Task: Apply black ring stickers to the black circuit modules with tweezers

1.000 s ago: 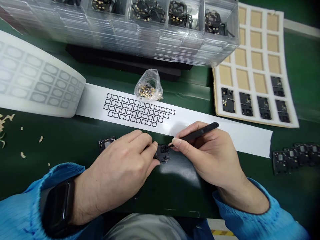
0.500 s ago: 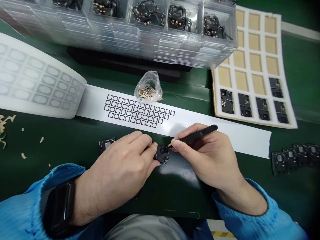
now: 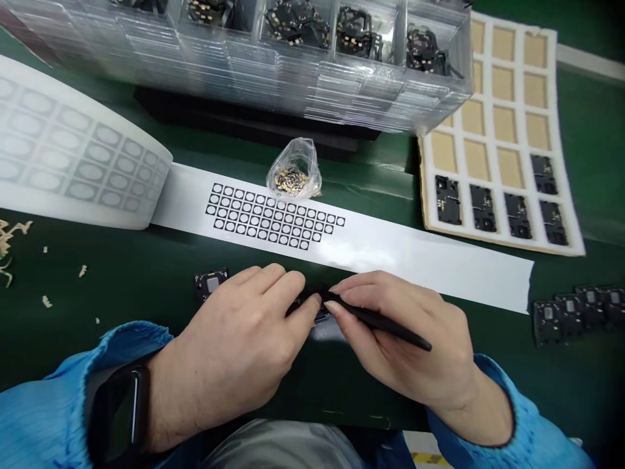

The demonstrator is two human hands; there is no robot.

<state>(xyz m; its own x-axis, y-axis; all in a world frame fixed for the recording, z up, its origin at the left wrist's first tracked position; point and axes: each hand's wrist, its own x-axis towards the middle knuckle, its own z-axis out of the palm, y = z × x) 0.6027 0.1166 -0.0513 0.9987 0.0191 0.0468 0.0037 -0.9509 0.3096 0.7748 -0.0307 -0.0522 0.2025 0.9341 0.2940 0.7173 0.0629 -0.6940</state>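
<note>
My left hand (image 3: 244, 339) is closed on a small black electronic module (image 3: 322, 316), held down at the table. Its fingers hide most of that piece. My right hand (image 3: 415, 345) pinches black tweezers (image 3: 390, 324), whose tip reaches the module beside my left fingertips. The tip itself is hard to make out. Just left of my left hand lies another black module (image 3: 211, 283) with a grey square on it. Beyond both hands runs a white strip (image 3: 390, 251) bearing rows of black squares with round white centres (image 3: 263, 215).
A clear bag (image 3: 294, 170) of small gold-coloured parts sits at the strip's far edge. Stacked clear trays (image 3: 293, 78) with black parts stand behind. At right are a foam tray (image 3: 517, 137) holding several modules and a row of modules (image 3: 571, 312). Scraps (image 3: 47, 301) lie left.
The right hand has moved slightly down, and the tweezers' rear end has swung from pointing up-right to down-right. My left hand still holds the module. The view has shifted slightly.
</note>
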